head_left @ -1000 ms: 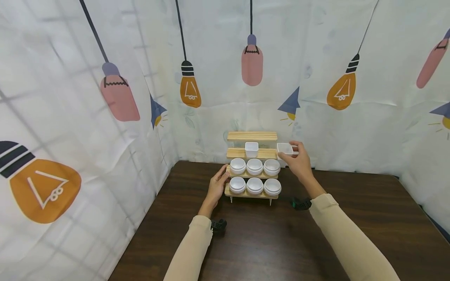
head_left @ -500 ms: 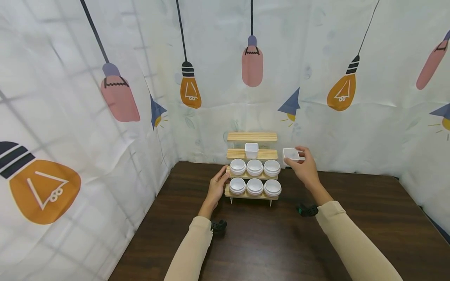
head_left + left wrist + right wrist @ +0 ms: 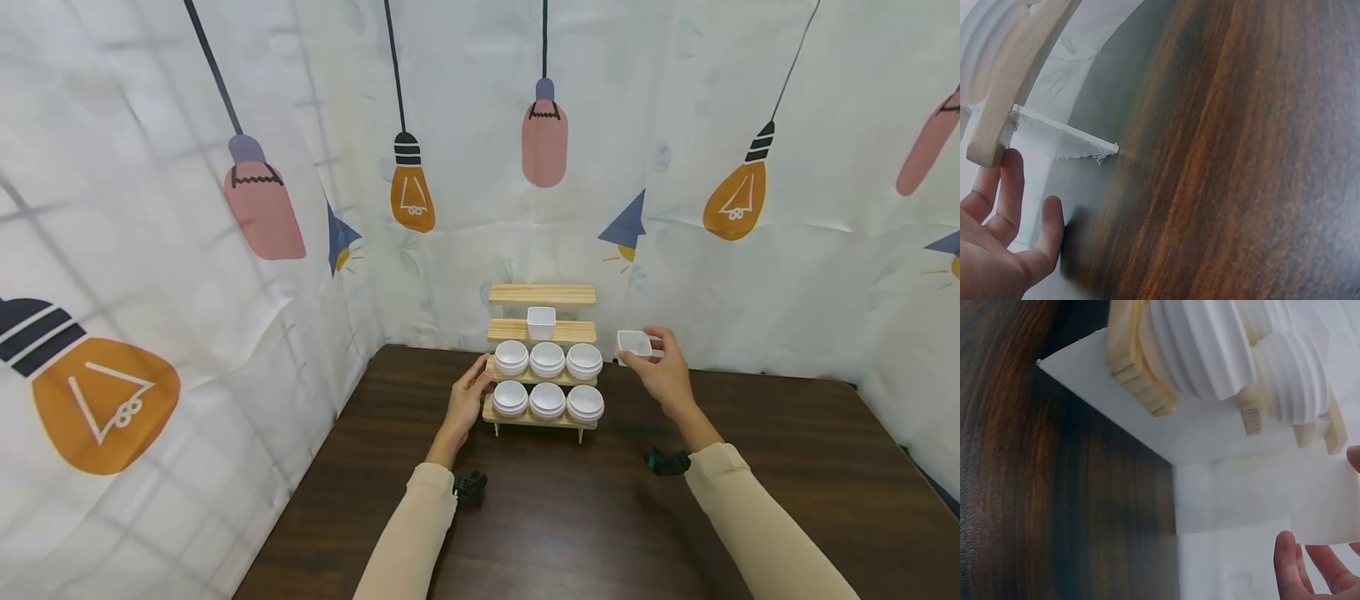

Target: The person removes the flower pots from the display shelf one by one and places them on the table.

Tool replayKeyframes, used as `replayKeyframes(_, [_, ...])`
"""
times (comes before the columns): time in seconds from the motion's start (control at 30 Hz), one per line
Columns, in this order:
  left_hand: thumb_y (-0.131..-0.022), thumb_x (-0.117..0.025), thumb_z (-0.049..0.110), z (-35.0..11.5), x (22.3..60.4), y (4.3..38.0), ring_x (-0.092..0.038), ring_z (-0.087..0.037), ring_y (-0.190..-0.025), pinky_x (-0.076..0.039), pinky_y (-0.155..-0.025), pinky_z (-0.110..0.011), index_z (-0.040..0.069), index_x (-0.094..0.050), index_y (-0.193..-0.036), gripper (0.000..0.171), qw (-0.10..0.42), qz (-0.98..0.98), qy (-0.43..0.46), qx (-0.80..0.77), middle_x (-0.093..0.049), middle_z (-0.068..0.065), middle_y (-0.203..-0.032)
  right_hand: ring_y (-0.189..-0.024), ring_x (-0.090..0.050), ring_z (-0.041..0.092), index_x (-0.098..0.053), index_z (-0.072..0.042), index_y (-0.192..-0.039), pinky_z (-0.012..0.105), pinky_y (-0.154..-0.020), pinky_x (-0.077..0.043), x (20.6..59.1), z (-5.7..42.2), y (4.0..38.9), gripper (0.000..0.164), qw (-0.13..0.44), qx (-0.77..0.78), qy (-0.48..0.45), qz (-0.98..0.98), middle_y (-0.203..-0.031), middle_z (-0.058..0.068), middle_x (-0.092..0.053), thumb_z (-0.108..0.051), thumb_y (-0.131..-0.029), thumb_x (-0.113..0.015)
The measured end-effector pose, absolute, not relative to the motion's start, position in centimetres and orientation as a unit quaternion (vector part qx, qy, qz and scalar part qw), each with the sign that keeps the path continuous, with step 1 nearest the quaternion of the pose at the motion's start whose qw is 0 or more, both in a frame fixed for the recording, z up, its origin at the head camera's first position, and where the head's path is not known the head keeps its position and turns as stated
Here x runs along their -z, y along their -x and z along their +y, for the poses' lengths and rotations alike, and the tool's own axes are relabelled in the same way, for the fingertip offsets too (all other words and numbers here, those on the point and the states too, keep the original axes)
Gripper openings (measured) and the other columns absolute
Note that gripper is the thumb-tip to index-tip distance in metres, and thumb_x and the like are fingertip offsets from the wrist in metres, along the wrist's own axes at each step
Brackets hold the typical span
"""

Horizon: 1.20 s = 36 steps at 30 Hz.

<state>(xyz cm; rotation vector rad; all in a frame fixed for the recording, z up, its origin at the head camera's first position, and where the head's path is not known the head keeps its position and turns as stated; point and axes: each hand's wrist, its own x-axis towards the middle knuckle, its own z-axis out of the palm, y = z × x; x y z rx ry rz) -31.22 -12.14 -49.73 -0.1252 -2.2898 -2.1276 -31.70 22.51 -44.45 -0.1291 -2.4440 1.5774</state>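
A tiered wooden rack [image 3: 542, 294] stands at the back of the table. My left hand [image 3: 463, 403] rests its fingertips against the rack's left end; in the left wrist view the fingers [image 3: 1012, 181] touch the end of a slat, while one digit stays apart from it. My right hand [image 3: 667, 372] pinches a small white square bowl [image 3: 634, 342] to the right of the rack, held up in the air. Another white square bowl [image 3: 541, 323] sits on the third tier. Several round white bowls [image 3: 547, 359] are stacked in rows on the two lower tiers.
The dark wooden table [image 3: 570, 517] spreads in front of the rack and to both sides. A white cloth [image 3: 465, 167] printed with lamps hangs right behind it and along the left. White side panels [image 3: 1110, 387] support the rack's slats.
My right hand has moved right and down, away from the rack's third tier, carrying the square bowl. My left hand stays at the rack's left end. The head view has shifted slightly.
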Motion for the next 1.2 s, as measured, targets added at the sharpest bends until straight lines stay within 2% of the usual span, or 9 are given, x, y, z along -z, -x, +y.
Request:
replayKeyframes(0.13, [-0.107,-0.052,0.04,-12.0,51.7,32.4,-0.061,-0.035,-0.109,-0.053,-0.085,-0.033,0.023,-0.042,-0.158,0.054,0.025,-0.738,0.032,0.673,-0.062,-0.015,-0.132,-0.11,-0.056,0.032,-0.039,-0.009,-0.153,0.022,-0.072,-0.047,45.0,22.8,31.5,0.073,0.11,-0.542,0.049,-0.832,-0.141,0.024,-0.048,-0.029,-0.093,-0.075])
replayKeyframes(0.3, [-0.107,-0.053,0.039,-11.9,51.6,32.3,-0.062,-0.025,-0.103,-0.052,-0.083,-0.031,0.023,-0.045,-0.157,0.053,0.03,-0.74,0.031,0.671,-0.062,-0.014,-0.135,-0.114,-0.057,0.035,-0.038,-0.009,-0.154,0.02,-0.072,-0.047,45.9,23.2,31.5,0.073,0.102,-0.538,0.054,-0.835,-0.142,0.024,-0.048,-0.03,-0.094,-0.075])
replayKeyframes(0.43, [-0.107,-0.054,0.04,-11.9,51.6,32.3,-0.06,-0.019,-0.099,-0.051,-0.08,-0.028,0.029,-0.046,-0.155,0.05,0.027,-0.738,0.027,0.673,-0.062,-0.011,-0.137,-0.117,-0.058,0.037,-0.037,-0.009,-0.154,0.02,-0.073,-0.047,46.6,23.4,31.5,0.074,0.097,-0.531,0.059,-0.84,-0.143,0.025,-0.048,-0.033,-0.094,-0.074])
replayKeyframes(0.6, [-0.107,-0.054,0.038,-11.9,51.6,32.5,-0.06,-0.018,-0.098,-0.05,-0.078,-0.027,0.03,-0.045,-0.156,0.05,0.02,-0.733,0.03,0.679,-0.061,-0.011,-0.139,-0.119,-0.059,0.037,-0.037,-0.007,-0.153,0.019,-0.074,-0.046,47.2,23.6,31.5,0.073,0.093,-0.529,0.065,-0.841,-0.142,0.025,-0.051,-0.033,-0.094,-0.073])
replayKeyframes(0.8, [-0.109,-0.053,0.029,-12.1,50.1,31.8,-0.062,-0.018,-0.096,-0.053,-0.083,-0.037,0.022,-0.043,-0.158,0.05,0.001,-0.734,0.038,0.678,-0.062,-0.018,-0.131,-0.123,-0.059,0.039,-0.034,-0.004,-0.155,0.02,-0.076,-0.047,47.7,23.8,31.5,0.076,0.078,-0.539,0.067,-0.836,-0.144,0.027,-0.049,-0.032,-0.096,-0.073])
replayKeyframes(0.9, [-0.109,-0.052,0.026,-12.2,48.9,30.9,-0.062,-0.017,-0.096,-0.054,-0.087,-0.04,0.02,-0.043,-0.158,0.05,-0.004,-0.736,0.044,0.675,-0.06,-0.017,-0.138,-0.125,-0.058,0.039,-0.033,-0.004,-0.156,0.02,-0.077,-0.047,47.9,23.8,31.5,0.077,0.072,-0.537,0.071,-0.837,-0.146,0.027,-0.048,-0.033,-0.096,-0.072])
replayKeyframes(1.07, [-0.109,-0.052,0.025,-12.1,48.1,30.2,-0.062,-0.015,-0.096,-0.054,-0.086,-0.037,0.018,-0.043,-0.158,0.05,0.003,-0.735,0.05,0.676,-0.054,-0.016,-0.15,-0.122,-0.059,0.037,-0.033,-0.004,-0.156,0.016,-0.072,-0.048,48.3,23.8,31.8,0.076,0.071,-0.542,0.078,-0.834,-0.144,0.027,-0.049,-0.029,-0.096,-0.073])
replayKeyframes(1.2, [-0.109,-0.052,0.026,-12.1,48.2,30.3,-0.061,-0.018,-0.097,-0.052,-0.085,-0.036,0.018,-0.043,-0.157,0.05,0.003,-0.735,0.047,0.677,-0.054,-0.016,-0.149,-0.118,-0.06,0.036,-0.034,-0.003,-0.155,0.014,-0.069,-0.048,48.7,24.0,32.1,0.076,0.074,-0.544,0.08,-0.832,-0.142,0.028,-0.05,-0.027,-0.095,-0.073])
